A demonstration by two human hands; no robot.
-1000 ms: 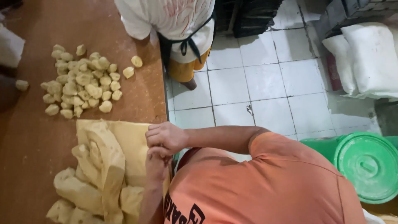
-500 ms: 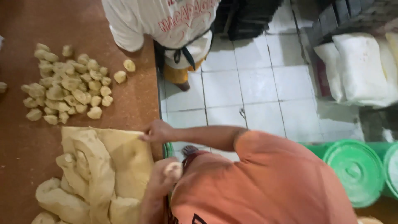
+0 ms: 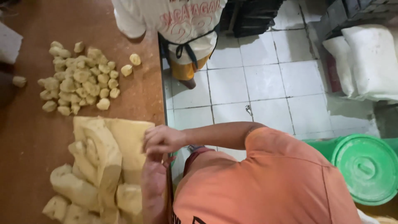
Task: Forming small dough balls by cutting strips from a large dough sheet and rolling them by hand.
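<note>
Your right hand (image 3: 163, 139) has slid down over your left hand (image 3: 155, 166). The pale dough lump that showed at the left fingertips half a second ago is now covered.

The big dough slab (image 3: 124, 141) lies folded on the brown wooden table (image 3: 25, 145), with both hands at its 3 o'clock edge. The right hand is curled, knuckles up, but you cannot tell whether it pinches dough. The left hand's grip is hidden beneath it.

Judge the slab soft, heavy and a little tacky. It would stretch and sag if lifted by a corner, so take it at the thick edge and tear off small bits.

Cut dough pieces (image 3: 78, 81) are heaped at 11 o'clock. A co-worker in a white shirt and dark apron (image 3: 182, 25) stands at 1 o'clock. White sacks (image 3: 369, 58) sit at 2 o'clock and a green lidded bucket (image 3: 367, 168) at 3 o'clock, across the tiled floor (image 3: 257, 83).
</note>
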